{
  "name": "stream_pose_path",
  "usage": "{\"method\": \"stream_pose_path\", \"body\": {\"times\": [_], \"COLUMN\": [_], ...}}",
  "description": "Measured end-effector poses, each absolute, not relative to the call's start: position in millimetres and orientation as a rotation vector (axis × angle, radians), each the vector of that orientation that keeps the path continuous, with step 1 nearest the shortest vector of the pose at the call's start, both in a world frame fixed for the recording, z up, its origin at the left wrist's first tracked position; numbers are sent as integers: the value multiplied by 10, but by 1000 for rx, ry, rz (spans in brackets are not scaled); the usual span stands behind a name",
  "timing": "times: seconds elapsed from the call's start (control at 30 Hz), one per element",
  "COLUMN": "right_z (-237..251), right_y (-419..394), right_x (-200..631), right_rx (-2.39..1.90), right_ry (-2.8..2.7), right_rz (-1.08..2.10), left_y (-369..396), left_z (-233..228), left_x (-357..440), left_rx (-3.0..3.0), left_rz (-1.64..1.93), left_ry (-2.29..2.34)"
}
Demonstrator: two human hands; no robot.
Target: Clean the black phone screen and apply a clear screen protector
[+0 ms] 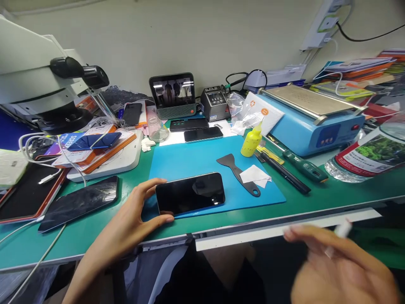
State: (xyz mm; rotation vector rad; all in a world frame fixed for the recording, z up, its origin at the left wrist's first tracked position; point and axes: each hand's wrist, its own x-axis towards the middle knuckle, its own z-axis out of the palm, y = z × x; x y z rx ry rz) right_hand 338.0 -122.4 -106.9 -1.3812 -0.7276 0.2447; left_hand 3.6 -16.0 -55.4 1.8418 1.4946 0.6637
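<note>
A smartphone (pixel 190 193) with a dark, glossy screen lies face up on the blue mat (pixel 190 158). My left hand (pixel 139 211) grips its left end, thumb at the near edge and fingers at the far edge. Off the front of the bench, at the lower right, is my right hand (pixel 341 261), blurred by motion. Between its fingers sits a small white stick-like thing (pixel 343 230), whose exact kind I cannot make out. Right of the phone lie a black plastic scraper (pixel 236 171) and a folded white wipe (pixel 256 175) partly over its handle.
A yellow dropper bottle (pixel 252 141) stands at the mat's right corner, by a green-handled screwdriver (pixel 303 164). Behind are a blue heating plate machine (pixel 319 131) and two phones. Another phone (pixel 82 202), cables and a microscope (pixel 41 84) occupy the left. A water bottle (pixel 373 154) stands right.
</note>
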Motion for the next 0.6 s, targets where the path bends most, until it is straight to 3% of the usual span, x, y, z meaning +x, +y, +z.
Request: {"method": "stream_pose_path", "body": {"times": [0.17, 0.6], "right_z": [-346, -567], "right_y": [-394, -145], "right_x": [2678, 2761], "right_rx": [-1153, -1229], "right_ry": [-1085, -1253], "right_rz": [410, 705], "left_y": [-150, -133], "left_z": [-567, -526], "left_x": [55, 55], "left_rx": [1785, 1823], "left_rz": [669, 647], "left_ry": [1467, 1500]}}
